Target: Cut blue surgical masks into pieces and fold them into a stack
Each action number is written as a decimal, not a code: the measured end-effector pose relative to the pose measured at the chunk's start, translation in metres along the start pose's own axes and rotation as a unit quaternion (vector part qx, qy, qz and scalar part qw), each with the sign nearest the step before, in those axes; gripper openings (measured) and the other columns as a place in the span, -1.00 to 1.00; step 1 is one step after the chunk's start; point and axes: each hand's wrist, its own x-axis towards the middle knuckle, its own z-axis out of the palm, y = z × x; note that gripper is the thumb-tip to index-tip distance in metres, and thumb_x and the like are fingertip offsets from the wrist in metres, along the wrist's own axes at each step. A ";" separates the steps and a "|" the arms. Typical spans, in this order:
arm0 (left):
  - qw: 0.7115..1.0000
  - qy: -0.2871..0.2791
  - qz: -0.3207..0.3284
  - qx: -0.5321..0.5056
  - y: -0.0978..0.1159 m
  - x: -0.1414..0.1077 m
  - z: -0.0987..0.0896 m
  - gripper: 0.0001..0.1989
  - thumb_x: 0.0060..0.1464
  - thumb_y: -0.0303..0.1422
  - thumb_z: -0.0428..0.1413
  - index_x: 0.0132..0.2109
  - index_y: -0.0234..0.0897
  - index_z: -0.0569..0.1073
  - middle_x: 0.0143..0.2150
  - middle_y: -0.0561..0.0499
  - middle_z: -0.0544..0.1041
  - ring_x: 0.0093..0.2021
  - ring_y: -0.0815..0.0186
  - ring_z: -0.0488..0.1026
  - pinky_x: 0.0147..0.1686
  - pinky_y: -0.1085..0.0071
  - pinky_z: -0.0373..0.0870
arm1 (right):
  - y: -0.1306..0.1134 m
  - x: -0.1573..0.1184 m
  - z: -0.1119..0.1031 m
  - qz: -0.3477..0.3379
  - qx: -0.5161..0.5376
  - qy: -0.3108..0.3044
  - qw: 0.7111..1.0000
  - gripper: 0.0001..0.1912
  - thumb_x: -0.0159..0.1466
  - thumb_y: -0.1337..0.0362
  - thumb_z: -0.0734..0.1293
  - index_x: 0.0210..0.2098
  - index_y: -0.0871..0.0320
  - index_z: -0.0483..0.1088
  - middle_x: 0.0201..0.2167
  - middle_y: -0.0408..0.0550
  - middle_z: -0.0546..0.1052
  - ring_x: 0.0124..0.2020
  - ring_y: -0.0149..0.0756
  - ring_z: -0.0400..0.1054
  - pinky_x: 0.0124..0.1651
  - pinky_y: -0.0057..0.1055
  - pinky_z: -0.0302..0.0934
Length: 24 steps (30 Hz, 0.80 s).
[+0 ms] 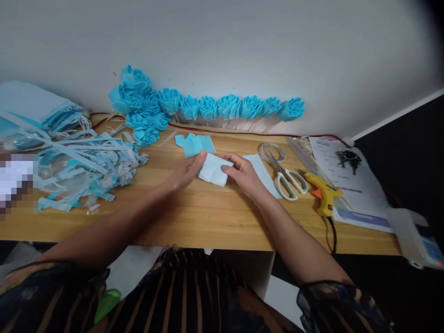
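A stack of pale blue fabric squares [214, 170] is held between my two hands, just above the wooden table. My left hand [190, 170] grips its left edge, thumb on top. On the right edge, my right hand [243, 171] pinches it with the thumb over the upper face; the fingers underneath are hidden. Behind the stack lie some cut light blue fabric pieces [196, 144]. A pale fabric strip [263, 175] rests right of my right hand, beside scissors [283, 173] with white handles.
Blue fabric flowers [229, 107] lean along the wall, with more bunched at the left. Cut scraps [93, 166] and a pile of face masks [38, 113] lie left. A tape roll [277, 151], yellow glue gun [326, 192], papers [360, 185] and keys [349, 159] are right.
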 end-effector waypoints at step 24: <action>0.929 0.026 0.045 0.366 0.005 -0.009 -0.005 -0.58 0.23 -0.19 0.07 0.16 -0.21 0.50 -0.56 0.10 0.44 -0.53 0.34 0.30 -0.45 0.42 0.07 | -0.017 -0.001 -0.053 -0.049 -0.384 0.030 0.922 -0.71 0.38 0.13 0.26 -0.12 0.12 0.57 -0.30 -0.04 0.64 -0.33 -0.26 0.42 -0.26 -0.36 0.12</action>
